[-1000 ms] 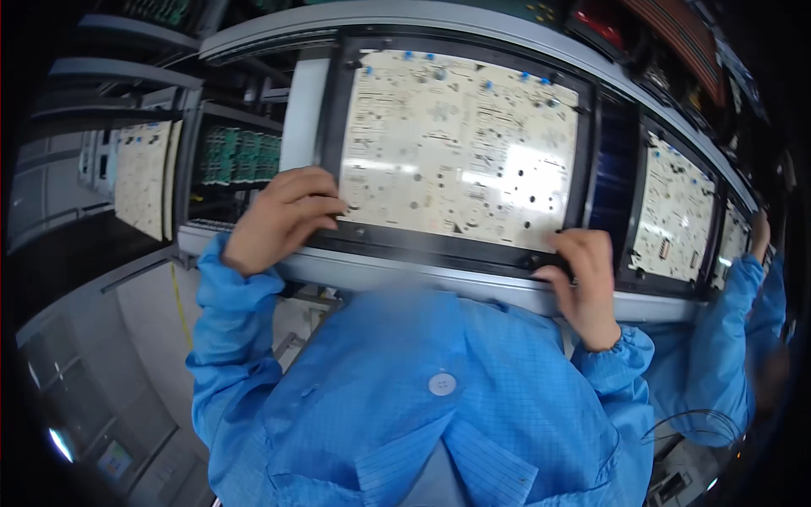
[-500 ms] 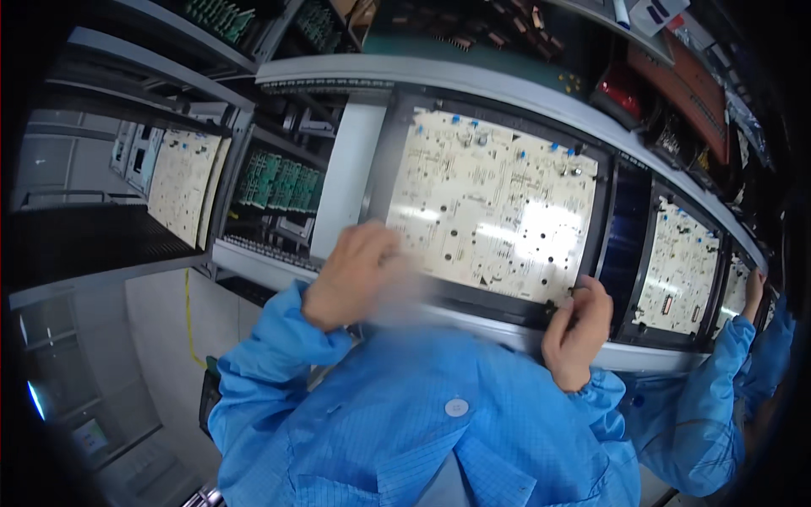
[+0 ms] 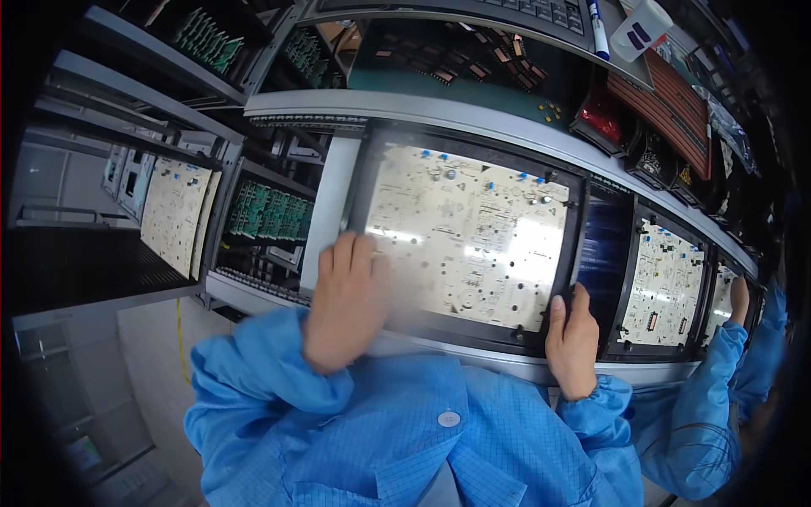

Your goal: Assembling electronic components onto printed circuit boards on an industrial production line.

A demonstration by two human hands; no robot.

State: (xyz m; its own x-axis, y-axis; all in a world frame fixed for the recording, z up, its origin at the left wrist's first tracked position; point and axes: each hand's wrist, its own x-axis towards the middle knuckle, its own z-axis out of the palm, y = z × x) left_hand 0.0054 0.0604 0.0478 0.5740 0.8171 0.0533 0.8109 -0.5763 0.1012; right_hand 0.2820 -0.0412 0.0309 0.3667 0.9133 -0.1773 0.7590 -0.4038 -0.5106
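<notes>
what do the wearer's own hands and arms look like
The left hand and right hand are bare, without gloves. Long, loose, wrinkled blue sleeves cover the forearms; the right cuff looks gathered. The left hand is blurred.

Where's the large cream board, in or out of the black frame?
In: black frame borders the large cream board along its visible edges; lower-left corner unclear.

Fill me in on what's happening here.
A person in a blue coat has both hands at a black frame holding a cream circuit board. The right hand is at the frame's lower right corner; the left hand, partly blurred, is by its lower left. Another framed board sits to the right, with another person's hand beyond it.
</notes>
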